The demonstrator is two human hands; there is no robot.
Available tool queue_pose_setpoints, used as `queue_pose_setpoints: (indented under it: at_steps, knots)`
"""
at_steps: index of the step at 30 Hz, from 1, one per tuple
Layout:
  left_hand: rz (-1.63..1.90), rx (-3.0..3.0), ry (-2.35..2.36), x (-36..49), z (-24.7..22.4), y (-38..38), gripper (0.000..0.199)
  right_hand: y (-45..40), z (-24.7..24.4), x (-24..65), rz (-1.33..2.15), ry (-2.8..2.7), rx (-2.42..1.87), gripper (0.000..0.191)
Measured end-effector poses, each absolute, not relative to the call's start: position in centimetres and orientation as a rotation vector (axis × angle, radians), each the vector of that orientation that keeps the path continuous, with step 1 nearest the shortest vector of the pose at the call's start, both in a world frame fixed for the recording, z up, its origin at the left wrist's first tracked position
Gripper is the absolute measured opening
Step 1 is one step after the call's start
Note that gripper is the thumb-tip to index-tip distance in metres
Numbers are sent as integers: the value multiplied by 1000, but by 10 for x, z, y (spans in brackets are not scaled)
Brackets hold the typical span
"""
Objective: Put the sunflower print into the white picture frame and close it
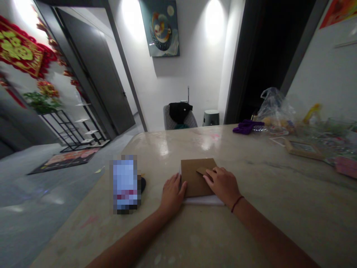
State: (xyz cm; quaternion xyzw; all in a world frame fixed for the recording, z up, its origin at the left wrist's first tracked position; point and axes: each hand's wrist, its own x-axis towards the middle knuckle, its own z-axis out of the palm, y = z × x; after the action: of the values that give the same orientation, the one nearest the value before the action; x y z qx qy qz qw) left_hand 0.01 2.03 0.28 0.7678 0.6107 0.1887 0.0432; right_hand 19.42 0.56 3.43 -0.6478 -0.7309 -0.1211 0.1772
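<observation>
A brown kraft envelope (pixel 196 177) lies flat on the pale marble table top (pixel 251 223), with a small flap (pixel 202 171) turned up near its right side. Beneath it a white sheet or pad (pixel 203 200) sticks out at the front. My left hand (pixel 173 194) rests against the envelope's left edge, fingers together. My right hand (pixel 221 185), wearing a thin red cord at the wrist, lies on the envelope's right part, with its fingertips at the flap. Neither hand visibly grips anything.
A pixelated, unreadable flat object (pixel 125 184) lies left of my hands, with a small black item (pixel 143 185) beside it. Far right stand a plastic bag (pixel 276 109), purple cloth (pixel 247 127) and a wooden picture frame (pixel 303 149). The table's left edge drops toward the floor.
</observation>
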Motion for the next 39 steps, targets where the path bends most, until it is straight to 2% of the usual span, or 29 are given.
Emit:
queue_pose_setpoints:
  at_steps: [7,18,27,33,39]
  knots:
    - [596,2344,1902,-1,-5,21,47,-10,50,175,-308,-2086,-1939,23]
    - [723,2222,1816,-4,-6,23,50,-11,38,162,-296,-2137,-1868,22]
    - [611,2228,1859,-2,-1,22,46,-13,39,157,-278,-2175,-1879,21]
    - [658,2301,1846,0,0,23,42,-11,34,156,-250,-2174,-1887,21]
    - [613,2300,1940,0,-1,22,40,-8,37,169,-149,-2166,-1718,23]
